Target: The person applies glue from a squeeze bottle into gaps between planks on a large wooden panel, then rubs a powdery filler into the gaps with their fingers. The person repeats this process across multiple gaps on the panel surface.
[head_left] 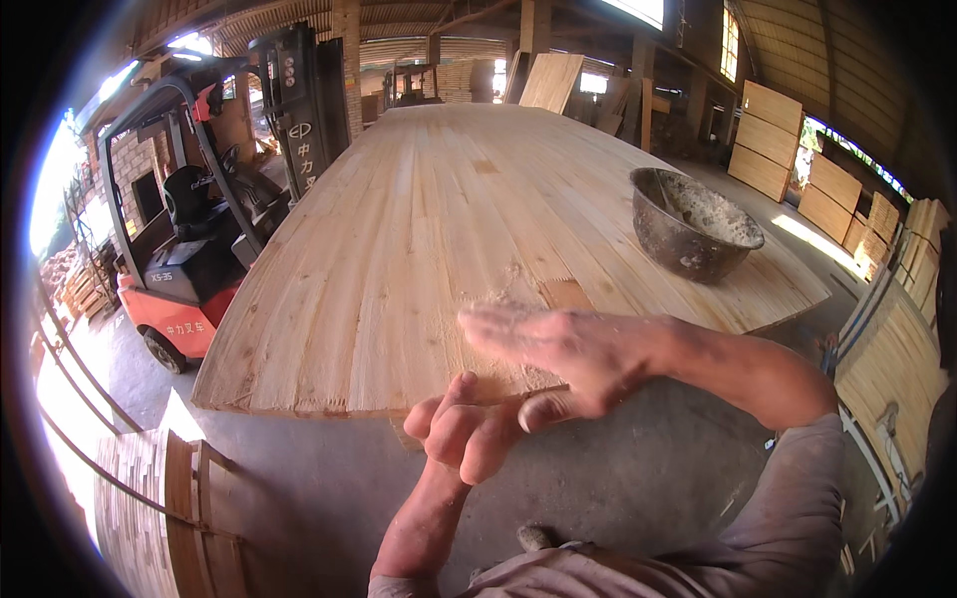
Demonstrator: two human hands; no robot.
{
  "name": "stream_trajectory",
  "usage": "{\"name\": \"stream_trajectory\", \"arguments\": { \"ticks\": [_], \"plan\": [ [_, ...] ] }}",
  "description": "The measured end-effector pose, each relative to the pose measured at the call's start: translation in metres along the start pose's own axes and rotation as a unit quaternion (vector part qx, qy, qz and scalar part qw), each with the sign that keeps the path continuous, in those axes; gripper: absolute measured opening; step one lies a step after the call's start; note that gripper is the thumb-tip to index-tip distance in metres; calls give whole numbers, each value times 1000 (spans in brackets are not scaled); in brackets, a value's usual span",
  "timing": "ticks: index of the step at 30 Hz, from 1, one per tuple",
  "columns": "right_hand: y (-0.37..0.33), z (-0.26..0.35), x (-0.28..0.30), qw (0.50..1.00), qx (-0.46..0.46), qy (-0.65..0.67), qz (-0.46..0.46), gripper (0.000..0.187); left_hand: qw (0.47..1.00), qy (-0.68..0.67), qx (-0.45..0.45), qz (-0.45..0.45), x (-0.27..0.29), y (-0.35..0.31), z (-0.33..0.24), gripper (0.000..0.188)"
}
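On the right, a dark bowl (pixel 688 245) shows pale smears inside; left hand (pixel 465 429) loosely cupped, right hand (pixel 570 349) flattened beside sawdust (pixel 536 379).

Worker's attire, seen from above: a plain grey-mauve shirt (pixel 578 575), loosely creased, with matching sleeves (pixel 793 488) ending near the elbows, bare forearms (pixel 743 364), an ungloved left hand (pixel 467 431) and right hand (pixel 563 354), and a dark, rounded shoe tip (pixel 535 538).
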State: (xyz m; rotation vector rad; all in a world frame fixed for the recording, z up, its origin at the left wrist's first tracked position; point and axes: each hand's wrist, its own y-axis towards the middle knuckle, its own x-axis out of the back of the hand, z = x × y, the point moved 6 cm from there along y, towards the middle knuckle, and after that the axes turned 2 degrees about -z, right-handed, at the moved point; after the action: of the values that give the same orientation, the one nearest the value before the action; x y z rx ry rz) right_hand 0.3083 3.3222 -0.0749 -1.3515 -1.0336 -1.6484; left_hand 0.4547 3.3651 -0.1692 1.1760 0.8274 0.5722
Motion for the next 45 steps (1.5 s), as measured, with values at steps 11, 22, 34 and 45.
{"name": "stream_trajectory", "arguments": {
  "ticks": [11,22,34,45],
  "plan": [
    [7,37,-3,991,-41,-94,88,114,997,-16,11,-73,-1,-3,2,44],
    [11,-71,-19,975,-211,-36,61,118,996,-72,35,-32,0,0,3,48],
    [-23,-27,-4,980,-187,-49,46,125,999,-42,14,-14,0,-3,1,68],
    [-127,38,100,946,-17,-167,-276,47,1000,-3,18,20,3,-9,0,64]
  ]
}}
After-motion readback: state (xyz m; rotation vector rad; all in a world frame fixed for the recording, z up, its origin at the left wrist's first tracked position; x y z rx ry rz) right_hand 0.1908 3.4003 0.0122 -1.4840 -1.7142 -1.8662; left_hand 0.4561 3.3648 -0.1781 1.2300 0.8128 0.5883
